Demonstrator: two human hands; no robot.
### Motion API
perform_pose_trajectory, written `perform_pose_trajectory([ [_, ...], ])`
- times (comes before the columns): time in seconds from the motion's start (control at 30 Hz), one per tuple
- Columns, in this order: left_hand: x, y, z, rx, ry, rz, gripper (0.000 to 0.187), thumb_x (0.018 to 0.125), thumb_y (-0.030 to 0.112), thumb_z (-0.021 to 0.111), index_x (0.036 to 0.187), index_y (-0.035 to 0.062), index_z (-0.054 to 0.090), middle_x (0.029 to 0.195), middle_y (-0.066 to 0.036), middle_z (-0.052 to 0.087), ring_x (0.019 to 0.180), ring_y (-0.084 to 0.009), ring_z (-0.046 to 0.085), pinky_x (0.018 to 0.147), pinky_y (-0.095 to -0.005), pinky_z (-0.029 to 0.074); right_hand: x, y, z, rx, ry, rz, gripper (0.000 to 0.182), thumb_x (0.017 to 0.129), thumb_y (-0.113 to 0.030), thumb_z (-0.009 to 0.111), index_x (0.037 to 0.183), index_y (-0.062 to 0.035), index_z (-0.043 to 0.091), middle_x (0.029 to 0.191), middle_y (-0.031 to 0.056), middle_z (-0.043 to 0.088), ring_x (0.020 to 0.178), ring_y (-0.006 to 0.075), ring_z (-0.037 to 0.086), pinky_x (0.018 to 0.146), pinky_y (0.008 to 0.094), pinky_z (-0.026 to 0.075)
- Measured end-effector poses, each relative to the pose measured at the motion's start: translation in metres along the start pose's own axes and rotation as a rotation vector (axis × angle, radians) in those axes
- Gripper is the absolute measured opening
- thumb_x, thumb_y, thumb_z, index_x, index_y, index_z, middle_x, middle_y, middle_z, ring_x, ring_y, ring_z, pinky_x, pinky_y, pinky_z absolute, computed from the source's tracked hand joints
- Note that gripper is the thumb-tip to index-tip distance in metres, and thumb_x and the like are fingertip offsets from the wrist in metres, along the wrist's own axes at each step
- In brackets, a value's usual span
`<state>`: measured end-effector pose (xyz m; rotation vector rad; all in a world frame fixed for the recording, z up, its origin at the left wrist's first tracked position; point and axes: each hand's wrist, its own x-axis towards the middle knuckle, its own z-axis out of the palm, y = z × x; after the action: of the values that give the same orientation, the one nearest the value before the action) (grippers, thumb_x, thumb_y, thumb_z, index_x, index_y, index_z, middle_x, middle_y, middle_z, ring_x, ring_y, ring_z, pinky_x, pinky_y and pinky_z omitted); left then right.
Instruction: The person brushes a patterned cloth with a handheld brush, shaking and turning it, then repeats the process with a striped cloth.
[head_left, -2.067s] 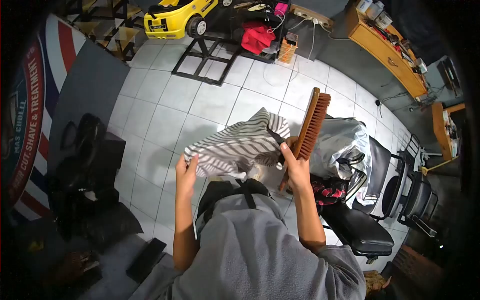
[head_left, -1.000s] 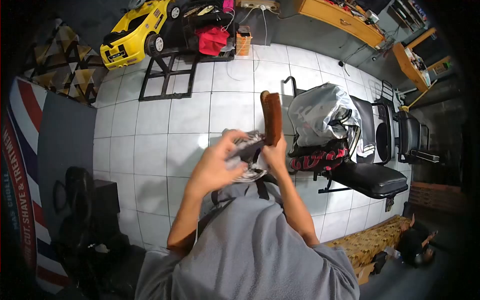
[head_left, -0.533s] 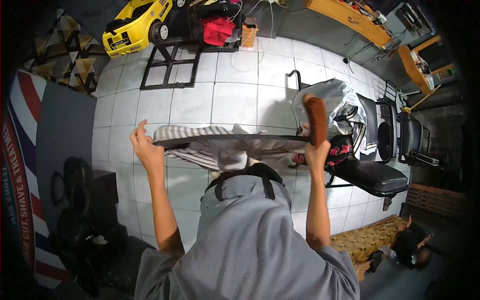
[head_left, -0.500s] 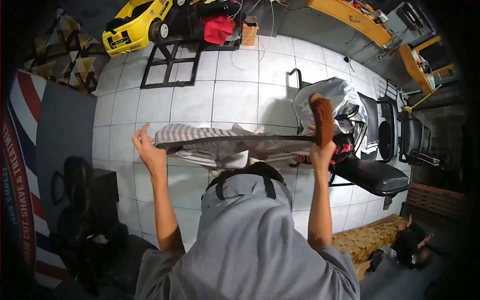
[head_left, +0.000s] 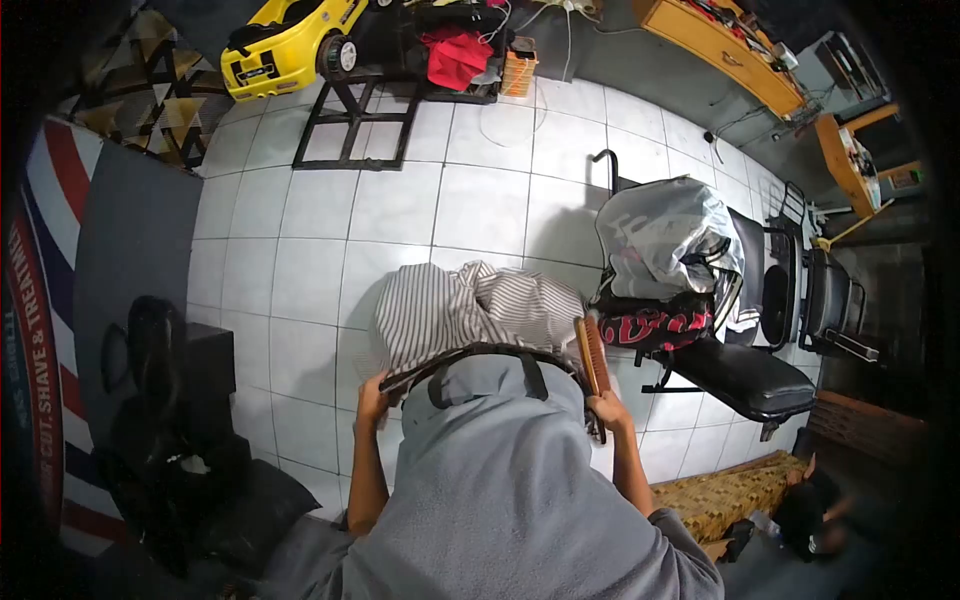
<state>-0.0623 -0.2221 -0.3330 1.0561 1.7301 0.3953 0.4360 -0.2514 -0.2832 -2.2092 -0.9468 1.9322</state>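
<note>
A striped grey-and-white cloth [head_left: 440, 312] with a dark band along its near edge hangs in front of my waist. My left hand [head_left: 373, 402] is closed on the band's left end. At the right end, my right hand [head_left: 608, 408] grips a brown wooden brush [head_left: 592, 358] upright, with the band's edge beside it. Whether that hand also pinches the cloth is hard to make out.
Right of the cloth stands a black barber chair [head_left: 745, 375] with a silver cloth [head_left: 665, 225] over it. A black metal frame [head_left: 355, 125] and a yellow toy car [head_left: 290, 50] are ahead. A person [head_left: 810, 510] is at the lower right.
Both hands have come down and inward toward my waist. The cloth, stretched out before, now drapes lower and fuller, and the brush has moved down with my right hand.
</note>
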Motion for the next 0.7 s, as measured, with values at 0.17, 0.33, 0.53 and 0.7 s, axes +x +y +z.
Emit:
perform_pose_trajectory([
  [0.17, 0.027, -0.020, 0.001, 0.292, -0.081, 0.354, 0.027, 0.075, 0.019, 0.062, 0.097, 0.0035, 0.058, 0.088, -0.020, 0.062, 0.087, -0.0368, 0.059, 0.074, -0.0369, 0.046, 0.030, -0.011, 0.016, 0.188, 0.026, -0.247, 0.026, 0.078, -0.021, 0.050, 0.090, -0.0004, 0.060, 0.077, 0.0034, 0.059, 0.069, 0.0169, 0.052, 0.063, 0.0301, 0.041],
  [0.33, 0.061, -0.051, 0.017, 0.316, -0.112, 0.358, 0.035, 0.074, 0.011, 0.062, 0.103, 0.0024, 0.045, 0.095, -0.025, 0.059, 0.091, -0.0420, 0.056, 0.076, -0.0406, 0.045, 0.074, -0.010, 0.002, -0.148, 0.224, -0.361, 0.029, 0.074, -0.019, 0.056, 0.094, 0.0022, 0.062, 0.077, 0.0117, 0.064, 0.071, 0.0215, 0.056, 0.064, 0.0333, 0.046],
  [0.53, 0.152, 0.117, -0.074, 0.358, 0.603, 0.649, 0.043, 0.064, -0.012, 0.049, 0.105, 0.0011, 0.056, 0.105, -0.016, 0.058, 0.101, -0.0352, 0.053, 0.091, -0.0427, 0.040, 0.126, -0.104, -0.051, -0.308, 1.004, -0.820, 0.023, 0.073, -0.013, 0.060, 0.084, 0.0064, 0.057, 0.075, 0.0274, 0.059, 0.074, 0.0424, 0.062, 0.063, 0.0446, 0.049],
  [0.7, 0.050, 0.359, -0.150, 0.215, 1.093, 1.061, 0.049, 0.062, -0.005, 0.058, 0.109, 0.0056, 0.058, 0.104, -0.014, 0.060, 0.094, -0.0312, 0.057, 0.083, -0.0357, 0.045, -0.028, -0.283, -0.125, 0.228, 1.421, -1.148, 0.029, 0.072, -0.001, 0.053, 0.101, 0.0003, 0.059, 0.086, 0.0103, 0.065, 0.073, 0.0199, 0.062, 0.067, 0.0311, 0.048],
])
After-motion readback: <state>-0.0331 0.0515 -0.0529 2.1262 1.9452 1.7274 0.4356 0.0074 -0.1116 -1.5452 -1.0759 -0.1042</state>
